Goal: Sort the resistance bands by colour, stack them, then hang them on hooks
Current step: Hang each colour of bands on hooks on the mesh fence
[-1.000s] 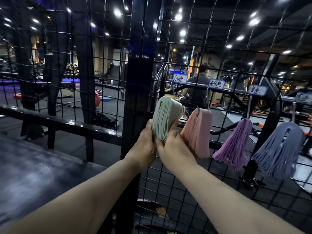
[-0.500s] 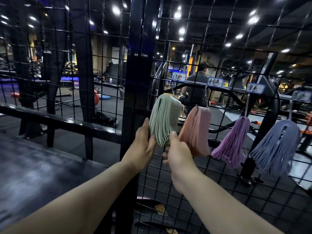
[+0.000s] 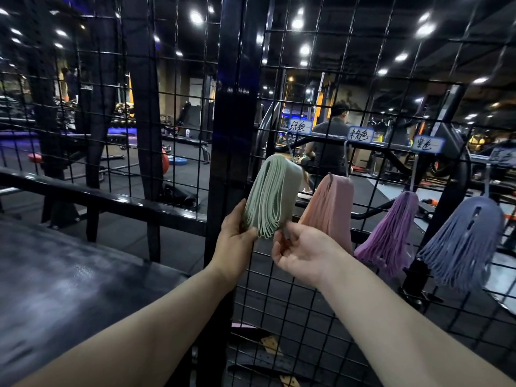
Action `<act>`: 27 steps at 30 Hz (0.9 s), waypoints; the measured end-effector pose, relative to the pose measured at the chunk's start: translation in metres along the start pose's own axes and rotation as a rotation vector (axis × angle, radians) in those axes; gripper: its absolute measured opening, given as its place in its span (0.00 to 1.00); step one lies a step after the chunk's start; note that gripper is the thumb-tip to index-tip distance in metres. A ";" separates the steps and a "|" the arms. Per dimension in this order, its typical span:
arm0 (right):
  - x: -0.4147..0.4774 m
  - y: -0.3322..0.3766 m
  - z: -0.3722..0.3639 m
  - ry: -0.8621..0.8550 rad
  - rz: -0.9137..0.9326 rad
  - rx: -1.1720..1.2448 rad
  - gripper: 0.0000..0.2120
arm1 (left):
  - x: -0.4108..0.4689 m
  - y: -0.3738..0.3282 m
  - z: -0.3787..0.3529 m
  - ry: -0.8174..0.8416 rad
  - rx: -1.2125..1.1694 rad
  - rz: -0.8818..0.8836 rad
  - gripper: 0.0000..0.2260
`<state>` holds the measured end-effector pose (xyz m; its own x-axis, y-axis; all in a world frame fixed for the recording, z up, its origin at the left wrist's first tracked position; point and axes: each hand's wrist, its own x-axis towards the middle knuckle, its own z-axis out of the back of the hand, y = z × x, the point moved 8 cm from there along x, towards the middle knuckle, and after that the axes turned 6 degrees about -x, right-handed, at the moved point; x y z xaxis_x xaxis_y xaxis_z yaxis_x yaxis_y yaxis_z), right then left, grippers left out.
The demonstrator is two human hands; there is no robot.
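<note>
A stack of green resistance bands [image 3: 272,196] hangs folded over a metal hook [image 3: 290,148] on the wire mesh panel [image 3: 279,297], under a handwritten label [image 3: 300,127]. My left hand [image 3: 237,238] pinches the stack's lower left edge, thumb in front. Just below its lower right corner is my right hand [image 3: 304,252], with loosely curled fingers gripping nothing that I can see. To the right hang pink bands [image 3: 329,208], purple bands [image 3: 388,230] and blue bands [image 3: 463,241], each on its own hook.
A thick black post [image 3: 231,135] stands just left of the green stack. At lower left lies a dark padded surface [image 3: 69,275]. Behind the mesh are gym machines and a seated person [image 3: 329,146]. Labels [image 3: 360,134] mark the other hooks.
My right hand let go of the green stack and dropped below its right corner. My left hand slid down to the lower left edge. The stack now hangs longer from the hook.
</note>
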<state>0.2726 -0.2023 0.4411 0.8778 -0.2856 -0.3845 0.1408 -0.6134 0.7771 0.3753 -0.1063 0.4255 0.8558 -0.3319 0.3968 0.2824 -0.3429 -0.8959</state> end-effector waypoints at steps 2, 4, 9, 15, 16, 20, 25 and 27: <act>-0.005 -0.001 0.002 0.017 -0.020 0.002 0.16 | -0.005 -0.002 -0.002 -0.010 -0.043 0.002 0.32; -0.010 0.001 0.003 0.022 -0.038 -0.010 0.21 | -0.007 -0.002 -0.003 -0.026 -0.047 0.015 0.30; -0.008 0.005 0.002 0.008 -0.089 -0.030 0.14 | -0.010 -0.005 -0.004 -0.072 -0.176 0.104 0.35; -0.009 0.004 0.002 0.039 -0.075 -0.050 0.13 | -0.011 0.004 0.000 -0.108 -0.232 0.136 0.27; -0.008 0.003 0.002 0.053 -0.068 -0.054 0.12 | -0.011 0.005 0.000 -0.123 -0.230 0.143 0.25; -0.001 0.002 0.004 0.054 -0.031 -0.022 0.10 | -0.011 0.007 0.000 -0.144 -0.260 0.160 0.22; 0.000 0.002 0.005 0.054 -0.015 -0.060 0.12 | -0.008 0.004 -0.004 -0.140 -0.275 0.179 0.21; -0.002 0.002 0.003 0.050 -0.011 -0.090 0.14 | -0.008 0.005 -0.004 -0.157 -0.280 0.183 0.22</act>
<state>0.2698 -0.2050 0.4418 0.8976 -0.2406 -0.3695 0.1891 -0.5469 0.8156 0.3683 -0.1094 0.4185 0.9433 -0.2787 0.1804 0.0076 -0.5250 -0.8511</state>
